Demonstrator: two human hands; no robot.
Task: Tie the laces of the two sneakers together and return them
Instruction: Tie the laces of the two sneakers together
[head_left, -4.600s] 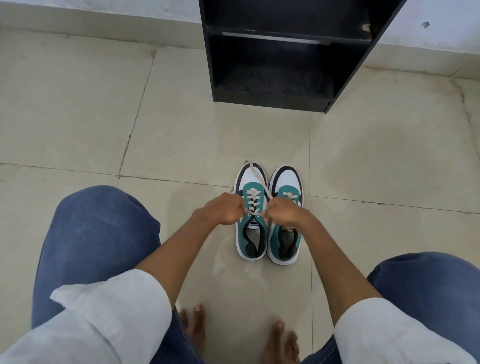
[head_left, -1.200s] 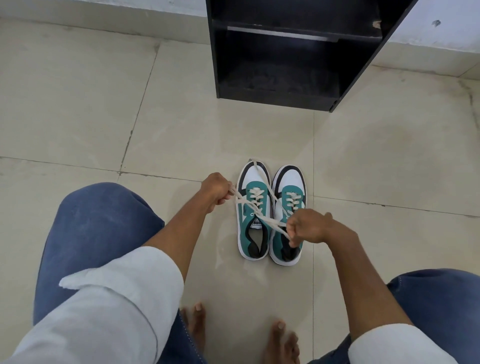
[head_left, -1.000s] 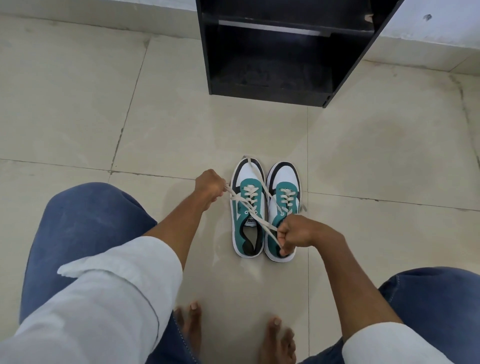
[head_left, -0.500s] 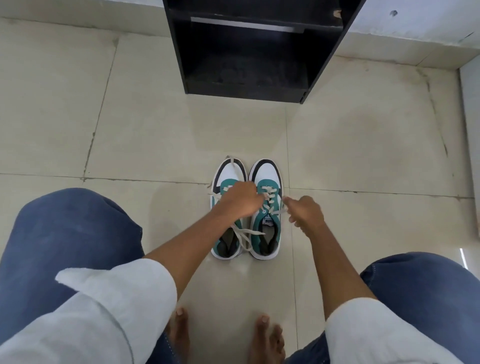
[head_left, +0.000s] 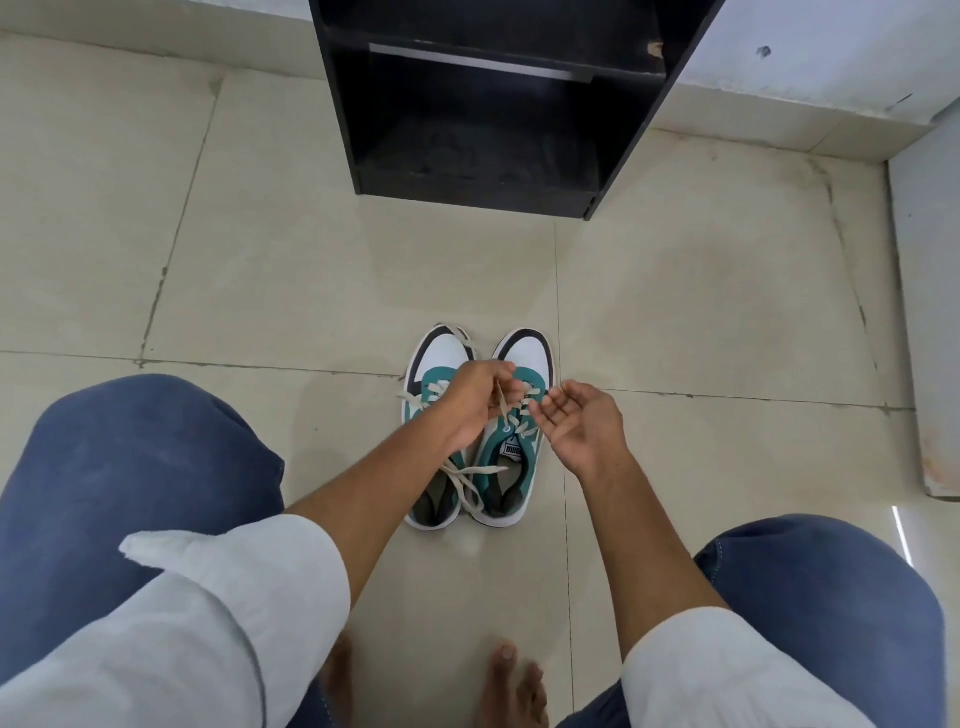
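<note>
Beige tile floor (head_left: 260, 270); black shelf (head_left: 488, 119); left hand (head_left: 475, 402) grip pinching lace (head_left: 501, 400); right hand (head_left: 579, 426) wide

This looks like a room in a home, near where I keep my shoes. I squat barefoot on large glossy beige floor tiles (head_left: 291, 270) with worn grout lines. Ahead at the far side, a low black wooden open shoe rack (head_left: 488, 114) stands against a white painted wall (head_left: 810, 47) with a tiled skirting.
</note>
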